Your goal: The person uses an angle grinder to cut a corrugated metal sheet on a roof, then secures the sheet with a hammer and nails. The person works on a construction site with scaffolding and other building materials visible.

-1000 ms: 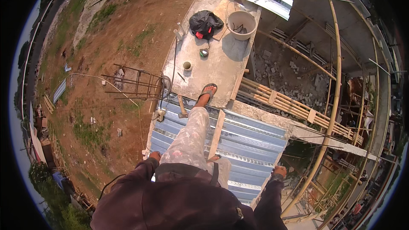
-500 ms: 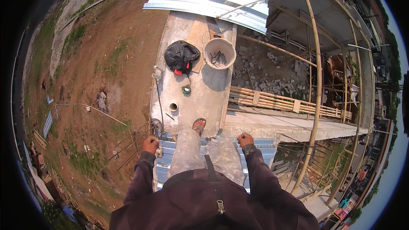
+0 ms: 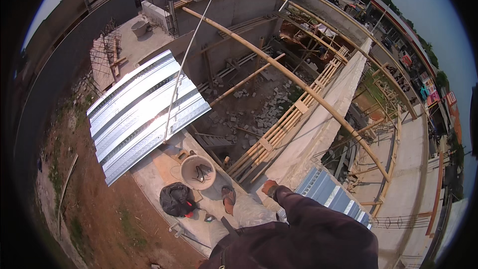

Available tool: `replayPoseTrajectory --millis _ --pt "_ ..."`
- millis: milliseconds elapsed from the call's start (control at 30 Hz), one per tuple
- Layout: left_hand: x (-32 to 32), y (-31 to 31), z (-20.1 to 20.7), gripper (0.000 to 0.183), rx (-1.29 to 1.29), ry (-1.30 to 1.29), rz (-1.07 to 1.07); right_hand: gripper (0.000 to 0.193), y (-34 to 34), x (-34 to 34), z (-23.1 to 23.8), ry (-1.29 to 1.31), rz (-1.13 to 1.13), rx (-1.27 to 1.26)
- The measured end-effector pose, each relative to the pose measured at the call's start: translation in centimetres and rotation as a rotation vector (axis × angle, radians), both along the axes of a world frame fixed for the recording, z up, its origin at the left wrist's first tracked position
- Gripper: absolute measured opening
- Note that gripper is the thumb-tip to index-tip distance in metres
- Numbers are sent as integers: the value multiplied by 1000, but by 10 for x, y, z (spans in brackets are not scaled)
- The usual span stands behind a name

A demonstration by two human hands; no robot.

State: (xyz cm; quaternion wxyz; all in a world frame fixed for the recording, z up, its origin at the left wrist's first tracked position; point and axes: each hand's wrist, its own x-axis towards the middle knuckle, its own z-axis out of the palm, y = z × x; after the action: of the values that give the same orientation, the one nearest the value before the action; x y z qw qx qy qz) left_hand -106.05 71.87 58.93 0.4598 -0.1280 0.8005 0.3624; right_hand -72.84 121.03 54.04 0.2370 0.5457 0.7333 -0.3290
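My right hand (image 3: 269, 188) hangs loosely curled over the concrete beside my leg, with nothing showing in it. Of my left hand only a sliver seems to show at the lower edge beside my dark jacket; its fingers are hidden. By my sandalled foot (image 3: 228, 198) stands a pale bucket (image 3: 198, 172) with dark bent tools or rods inside. Next to it lies a black bag (image 3: 175, 199) with a red part. A small dark round item (image 3: 209, 217), perhaps a tape measure, rests near the bag. Neither hand touches these things.
A shiny corrugated metal sheet (image 3: 149, 112) covers the ledge ahead; a thin pole (image 3: 191, 62) lies across it. Bamboo poles (image 3: 279, 60) span a deep drop with rubble (image 3: 274, 114). A concrete beam (image 3: 333, 114) runs ahead right, and blue-grey sheeting (image 3: 326, 189) lies at my right.
My view has swung right and up, so the bucket and bag sit lower in it. My foot is now beside the bucket. My left hand has nearly left the picture.
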Motion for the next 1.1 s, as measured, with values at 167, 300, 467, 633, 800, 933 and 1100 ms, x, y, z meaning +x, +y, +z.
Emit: replayPoseTrajectory --millis 167,300,467,633,800,933,1100 --pt "-95 74 5 4 34 16 -107 37 35 -71 55 176 -228 21" --pt "-160 155 -4 4 106 22 -245 28 42 -71 64 162 -24 123" --pt "-193 269 -1 14 37 58 -546 20 20 -31 29 -12 166 196" --pt "-204 347 16 22 74 371 -873 23 -1 -18 27 -189 249 74" --pt "-175 374 24 20 118 306 -937 29 1 -66 -19 -147 155 -25" --pt "-126 321 -28 28 139 353 -964 23 12 -166 -39 44 16 -21" --pt "-55 276 -78 30 139 267 -633 27 29 -303 -165 214 -415 -163"
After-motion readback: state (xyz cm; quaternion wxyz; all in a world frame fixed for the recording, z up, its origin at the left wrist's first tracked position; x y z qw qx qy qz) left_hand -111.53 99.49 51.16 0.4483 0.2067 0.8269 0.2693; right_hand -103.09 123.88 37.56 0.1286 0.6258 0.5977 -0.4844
